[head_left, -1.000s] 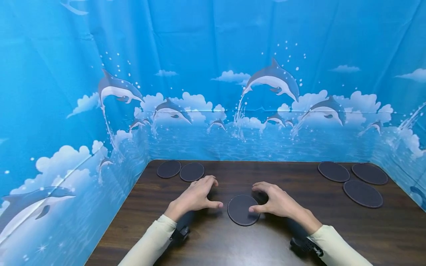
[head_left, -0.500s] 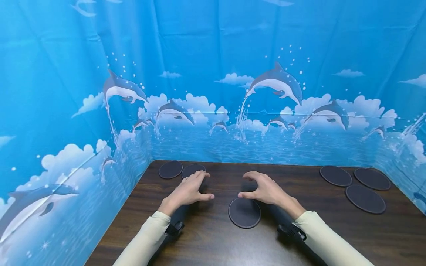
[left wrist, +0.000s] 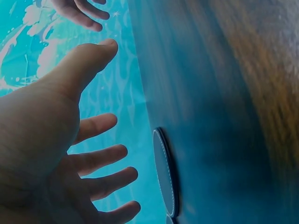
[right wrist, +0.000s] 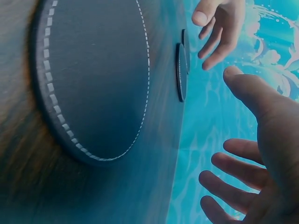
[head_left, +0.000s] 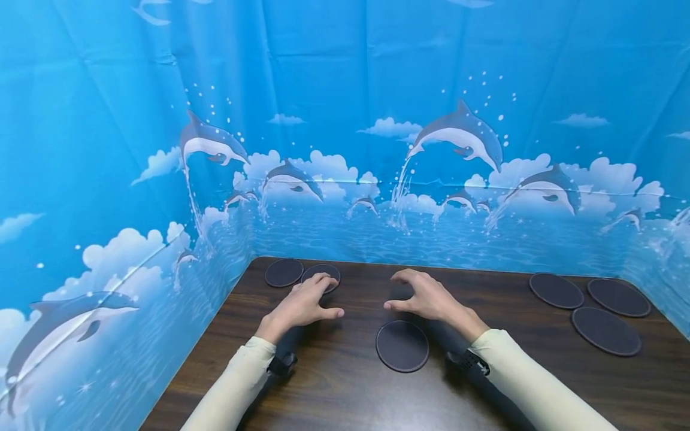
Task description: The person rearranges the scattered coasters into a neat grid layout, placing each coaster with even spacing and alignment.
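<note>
Both hands hover over the dark wooden table with fingers spread and nothing in them. My left hand (head_left: 299, 302) is nearest to a dark round coaster (head_left: 330, 275) at the back left, partly covering it in the head view. Above and behind the middle coaster (head_left: 402, 346) is my right hand (head_left: 433, 298), apart from it. White stitching around that coaster's rim (right wrist: 51, 88) shows in the right wrist view. The left wrist view has the left hand's fingers (left wrist: 100, 158) apart, beside one stitched coaster (left wrist: 164, 172) lying flat.
Another coaster (head_left: 284, 273) lies at the far left corner, next to the partly covered one. Three more coasters, one of them the front coaster (head_left: 606, 331), lie at the back right. A blue dolphin-print curtain (head_left: 345, 149) encloses the table's back and sides.
Both hands have moved back and away from the middle coaster; the right hand no longer overlaps it. The head view has shifted slightly. The coasters appear to stay in place.
</note>
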`<state>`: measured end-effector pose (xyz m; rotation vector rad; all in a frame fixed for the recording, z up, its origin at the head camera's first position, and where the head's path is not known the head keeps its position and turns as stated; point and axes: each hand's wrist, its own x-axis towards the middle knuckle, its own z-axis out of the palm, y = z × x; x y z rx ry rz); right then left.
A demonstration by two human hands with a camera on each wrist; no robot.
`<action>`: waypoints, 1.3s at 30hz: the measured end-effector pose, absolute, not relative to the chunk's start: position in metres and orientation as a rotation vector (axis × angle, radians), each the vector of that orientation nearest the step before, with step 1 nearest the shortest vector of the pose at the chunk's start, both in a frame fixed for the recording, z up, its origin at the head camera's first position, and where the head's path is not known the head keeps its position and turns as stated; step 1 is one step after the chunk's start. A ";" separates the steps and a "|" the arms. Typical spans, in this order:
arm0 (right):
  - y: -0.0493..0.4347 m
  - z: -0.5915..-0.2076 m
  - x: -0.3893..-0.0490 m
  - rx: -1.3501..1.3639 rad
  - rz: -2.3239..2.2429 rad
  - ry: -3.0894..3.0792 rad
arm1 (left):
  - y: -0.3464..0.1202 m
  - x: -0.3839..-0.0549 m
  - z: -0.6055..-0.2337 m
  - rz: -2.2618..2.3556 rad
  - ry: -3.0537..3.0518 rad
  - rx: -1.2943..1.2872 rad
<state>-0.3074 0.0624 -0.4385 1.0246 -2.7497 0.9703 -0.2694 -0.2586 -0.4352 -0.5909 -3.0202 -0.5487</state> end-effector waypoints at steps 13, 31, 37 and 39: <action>0.034 -0.437 -0.324 1.067 0.923 -2.791 | -0.273 -0.277 -0.439 -0.468 -3.035 -0.498; -0.006 -0.446 -0.338 1.108 1.075 -2.832 | -0.291 -0.288 -0.452 -0.487 -2.966 -0.334; -0.014 -0.449 -0.352 1.115 0.967 -2.929 | -0.304 -0.294 -0.458 -0.454 -2.995 -0.251; -0.017 -0.448 -0.357 1.104 0.935 -2.976 | -0.307 -0.297 -0.459 -0.450 -3.012 -0.230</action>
